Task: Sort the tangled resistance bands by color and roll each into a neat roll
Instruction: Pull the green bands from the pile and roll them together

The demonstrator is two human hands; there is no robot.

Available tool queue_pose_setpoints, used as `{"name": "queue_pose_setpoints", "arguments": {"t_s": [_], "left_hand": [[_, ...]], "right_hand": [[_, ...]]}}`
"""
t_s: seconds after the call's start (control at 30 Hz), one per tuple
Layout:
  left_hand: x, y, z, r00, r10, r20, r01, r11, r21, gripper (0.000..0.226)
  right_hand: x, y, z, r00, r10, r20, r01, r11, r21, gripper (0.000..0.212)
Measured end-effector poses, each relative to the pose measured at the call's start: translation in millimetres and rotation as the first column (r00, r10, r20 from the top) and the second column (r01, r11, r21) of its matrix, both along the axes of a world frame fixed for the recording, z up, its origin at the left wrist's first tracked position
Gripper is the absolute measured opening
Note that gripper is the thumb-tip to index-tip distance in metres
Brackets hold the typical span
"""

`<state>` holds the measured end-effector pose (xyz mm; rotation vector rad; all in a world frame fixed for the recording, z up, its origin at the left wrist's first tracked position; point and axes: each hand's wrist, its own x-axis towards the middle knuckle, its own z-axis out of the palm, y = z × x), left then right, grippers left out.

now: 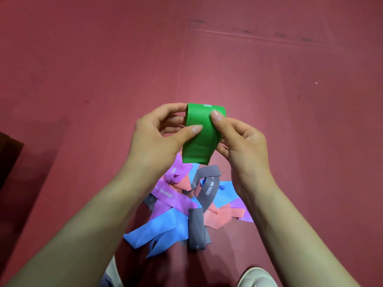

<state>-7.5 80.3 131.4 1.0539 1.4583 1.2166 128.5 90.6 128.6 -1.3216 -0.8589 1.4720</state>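
**Green band lifted clear for rolling**

While the rest of the bands lie knotted on the red floor (269,79), both hands hold one green band (199,139) up above them, at about 12 o'clock from the pile (192,206). The left hand (157,139) pinches the band's left edge, thumb on the front face and fingers curled behind; its grip is clenched on the green band. The right hand (240,139) presses its thumb against the upper right of the same band with the fingers tucked behind, so that grip too is grasping the green band. Holding it from both edges keeps the flat strip square and taut, which I judge is what a tidy roll needs; the top already curves over, as if the first turn is being formed there. Lifting it off the floor also keeps it free of the tangle.

Below, at 6 o'clock from the hands, the pile mixes purple (165,195), blue (157,230), grey (207,191) and pink (213,218) bands, crossing over and under one another. One grey piece (196,230) lies folded flat near the front of the pile.

White lettering reading "ONE DEGREE" shows on a purple band and on the curved grey band. The green band carries white print at its top edge, but only a fragment shows and I cannot read it. A light shoe (257,277) sits at 5 o'clock, at the bottom edge.
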Motion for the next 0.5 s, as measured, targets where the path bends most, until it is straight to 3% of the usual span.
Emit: {"name": "queue_pose_setpoints", "arguments": {"t_s": [0.13,0.27,0.37,0.5], "left_hand": [[-1.2,0.8,-1.0,0.999,0.047,-0.021,-0.047,0.999,0.018,0.027],[-1.3,1.8,-3.2,0.994,0.11,0.007,-0.11,0.994,-0.023,0.021],[-1.7,1.5,-2.7,0.995,0.1,0.005,-0.1,0.993,-0.059,0.026],[1.1,0.7,1.3,0.995,0.101,-0.004,-0.101,0.992,-0.07,0.038]], "right_hand": [[-5.2,-0.7,1.4,0.999,-0.007,0.034,0.007,1.0,0.001,0.042],[-2.9,-1.0,0.2,0.998,0.058,0.009,-0.058,0.997,0.049,0.028],[-2.3,0.2,0.1,0.997,0.08,-0.025,-0.078,0.996,0.047,0.047],[-1.5,-0.1,3.8,0.996,0.069,-0.057,-0.063,0.993,0.097,0.033]]}}
